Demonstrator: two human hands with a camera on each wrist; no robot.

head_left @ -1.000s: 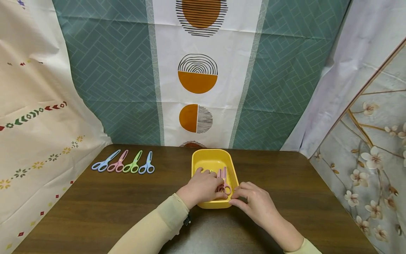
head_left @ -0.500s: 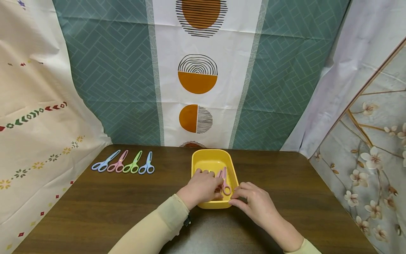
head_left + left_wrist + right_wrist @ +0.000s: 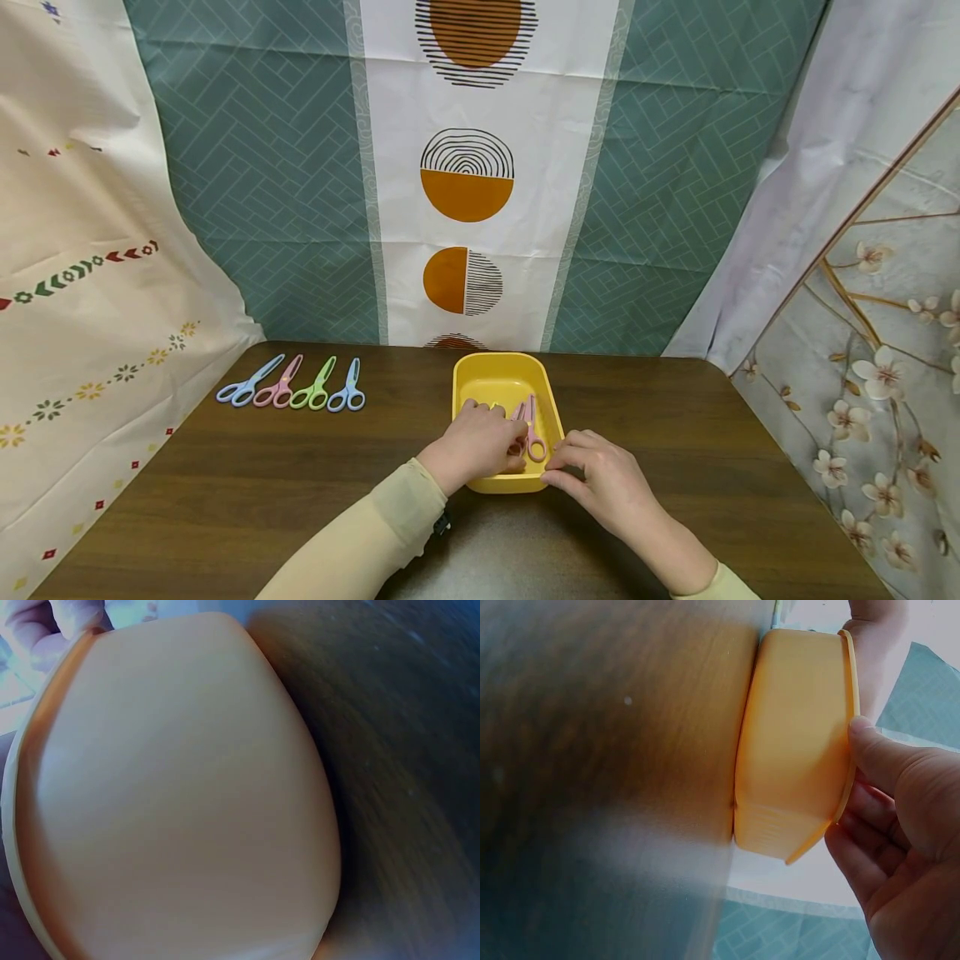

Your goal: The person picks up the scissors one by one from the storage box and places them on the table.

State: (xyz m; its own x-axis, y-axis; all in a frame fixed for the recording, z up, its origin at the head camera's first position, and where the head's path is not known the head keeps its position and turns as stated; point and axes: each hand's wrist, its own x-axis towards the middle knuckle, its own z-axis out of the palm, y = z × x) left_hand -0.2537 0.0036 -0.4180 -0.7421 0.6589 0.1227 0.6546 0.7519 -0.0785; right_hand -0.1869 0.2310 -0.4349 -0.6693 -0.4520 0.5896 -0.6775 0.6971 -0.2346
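A yellow tray stands on the table, with pink scissors lying along its right side. My left hand reaches into the tray over its near edge, fingers bent down among the scissors beside the pink pair. More pink blades show just beyond it. The palm covers what lies beneath; I cannot tell whether the fingers grip anything. At the near right corner, my right hand pinches the tray's rim, its thumb pressed on the edge in the right wrist view. The left wrist view mostly shows the tray's outer wall.
Several scissors lie in a row at the back left of the brown table: blue scissors, pink scissors, green scissors and another blue pair. A patterned curtain hangs behind the table.
The pink scissors at the tray's right side have shifted slightly to the left, and the left thumb has drawn in a little to the left. The right hand and tray stay in place.
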